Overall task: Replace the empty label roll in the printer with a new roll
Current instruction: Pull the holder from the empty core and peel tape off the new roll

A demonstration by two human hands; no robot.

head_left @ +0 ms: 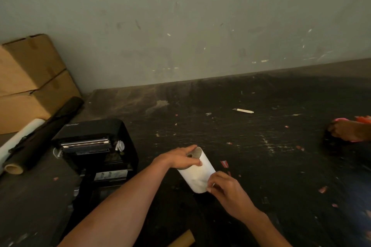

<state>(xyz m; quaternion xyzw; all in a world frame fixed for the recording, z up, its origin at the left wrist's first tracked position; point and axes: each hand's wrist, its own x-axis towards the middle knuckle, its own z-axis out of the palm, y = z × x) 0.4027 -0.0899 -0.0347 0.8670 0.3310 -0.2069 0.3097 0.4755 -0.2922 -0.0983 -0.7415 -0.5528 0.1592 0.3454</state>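
Both hands hold the white label roll (197,172) above the dark bench (251,146), just right of the open black printer (96,150). Left hand (178,158) grips its far end w/ a finger in the core; right hand (224,188) pinches the near edge.

The label roll (197,173) is white matt paper on a brown cardboard core. The printer (96,152) is black plastic with a shiny metal bar. The table (251,146) is dark, rough and scratched. The boxes (30,78) are brown matt cardboard.
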